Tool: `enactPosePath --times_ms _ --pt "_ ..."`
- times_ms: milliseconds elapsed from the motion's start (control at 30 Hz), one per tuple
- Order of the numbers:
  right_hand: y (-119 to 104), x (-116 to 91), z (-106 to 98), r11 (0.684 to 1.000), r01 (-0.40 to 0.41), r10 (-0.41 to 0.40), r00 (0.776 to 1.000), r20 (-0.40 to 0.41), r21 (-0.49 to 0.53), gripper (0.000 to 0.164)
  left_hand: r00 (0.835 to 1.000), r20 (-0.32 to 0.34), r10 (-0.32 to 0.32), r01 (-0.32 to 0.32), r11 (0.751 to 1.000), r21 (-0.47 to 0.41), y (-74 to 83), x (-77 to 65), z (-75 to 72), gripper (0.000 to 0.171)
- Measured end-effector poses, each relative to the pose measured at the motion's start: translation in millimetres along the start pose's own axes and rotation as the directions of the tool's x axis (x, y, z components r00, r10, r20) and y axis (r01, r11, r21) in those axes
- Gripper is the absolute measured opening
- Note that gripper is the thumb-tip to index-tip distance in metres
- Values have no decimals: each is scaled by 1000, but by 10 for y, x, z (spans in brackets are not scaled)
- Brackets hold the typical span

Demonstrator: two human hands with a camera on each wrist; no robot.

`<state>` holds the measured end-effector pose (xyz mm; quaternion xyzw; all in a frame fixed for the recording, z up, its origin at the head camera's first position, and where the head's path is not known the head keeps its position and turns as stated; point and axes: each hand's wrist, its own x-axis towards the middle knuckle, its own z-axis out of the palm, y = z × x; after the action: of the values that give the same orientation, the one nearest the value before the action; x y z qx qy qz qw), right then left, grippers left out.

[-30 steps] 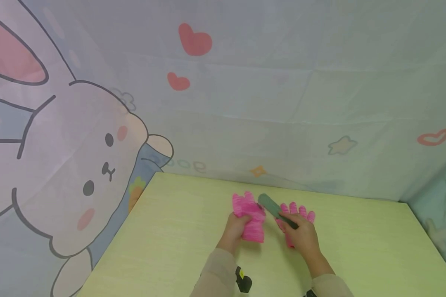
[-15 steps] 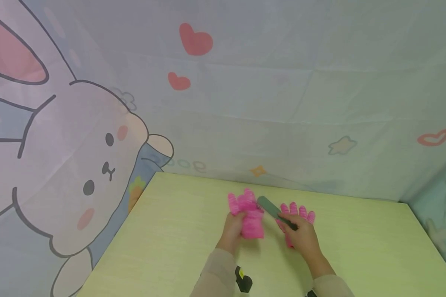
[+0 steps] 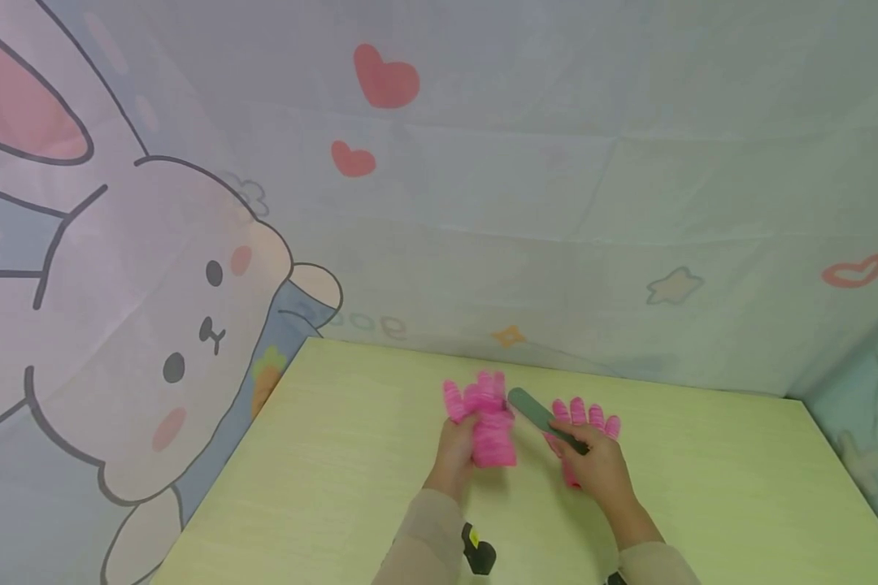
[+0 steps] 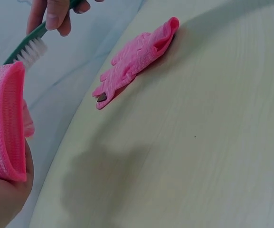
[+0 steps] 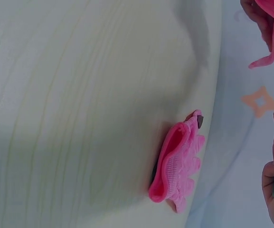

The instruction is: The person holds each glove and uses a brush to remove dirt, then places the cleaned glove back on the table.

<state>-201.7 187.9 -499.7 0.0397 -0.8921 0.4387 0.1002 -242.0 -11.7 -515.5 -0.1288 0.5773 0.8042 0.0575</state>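
My left hand holds a pink knit glove up off the table, its fingers pointing away from me and its cuff opening showing in the left wrist view. In my right hand is a green brush, gripped by the handle. White bristles face the held glove, right at its side. A second pink glove lies on the table beneath my right hand, which hides part of it in the head view. That glove has a small dark patch on one finger.
The pale yellow-green table ends at a hanging cloth printed with hearts and a rabbit. Its back edge runs close behind the gloves. A small black-and-yellow object shows by the left sleeve.
The held glove has shifted a little left and away from me, and its fingers have spread apart more. The brush has dipped slightly. The glove on the table has not moved.
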Motion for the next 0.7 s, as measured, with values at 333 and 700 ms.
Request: enactPosePath --times_ms 333,700 --pt "-8 7 26 1000 -15 15 1000 16 -2 29 998 58 1 -6 996 93 -2 -28 18 42" --pt "54 -13 17 999 33 -33 999 -13 -20 29 1000 15 -7 7 1000 -21 -2 -7 -9 41"
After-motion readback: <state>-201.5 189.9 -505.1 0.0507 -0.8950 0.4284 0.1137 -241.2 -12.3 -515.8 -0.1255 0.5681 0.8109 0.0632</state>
